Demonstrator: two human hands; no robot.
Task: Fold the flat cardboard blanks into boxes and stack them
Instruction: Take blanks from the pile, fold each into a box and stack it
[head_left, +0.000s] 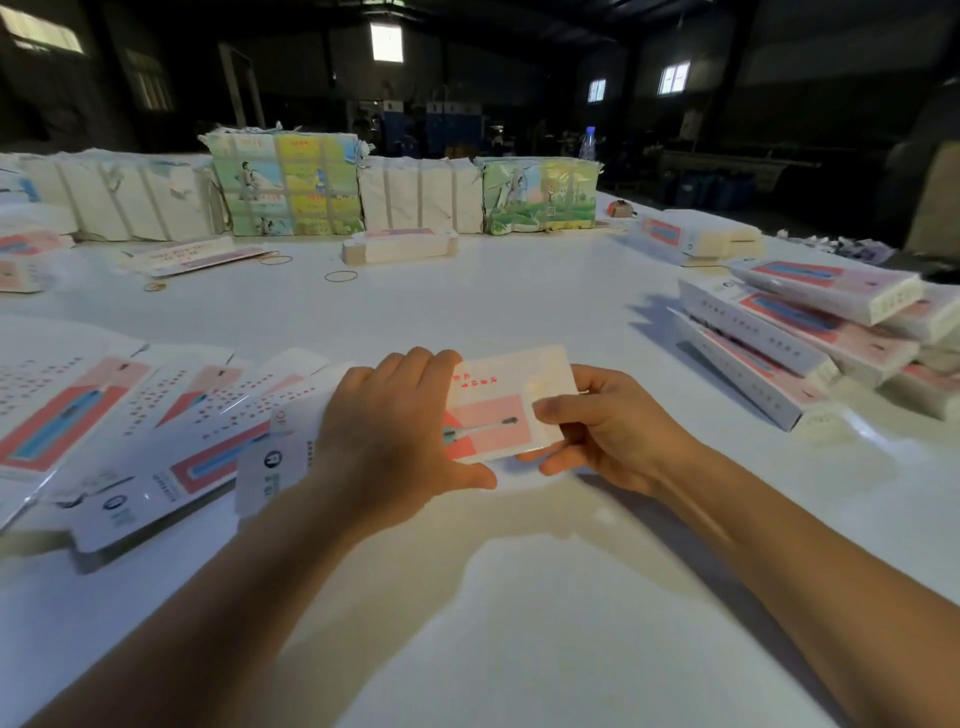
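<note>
A white cardboard box blank (506, 400) with a pink panel and red print lies in front of me, held between both hands just above the white table (519, 597). My left hand (395, 436) covers its left half, fingers over the far edge and thumb under the near edge. My right hand (602, 426) pinches its right end, thumb on top. Flat blanks (130, 415) are fanned out on the table to the left. A stack of folded boxes (810, 338) lies on the right.
Wrapped bundles (285, 182) line the far side of the table, with a smaller pile of blanks (400, 247) in front of them. Rubber bands (341, 276) lie loose near the middle. A plastic bottle (588, 143) stands at the back right.
</note>
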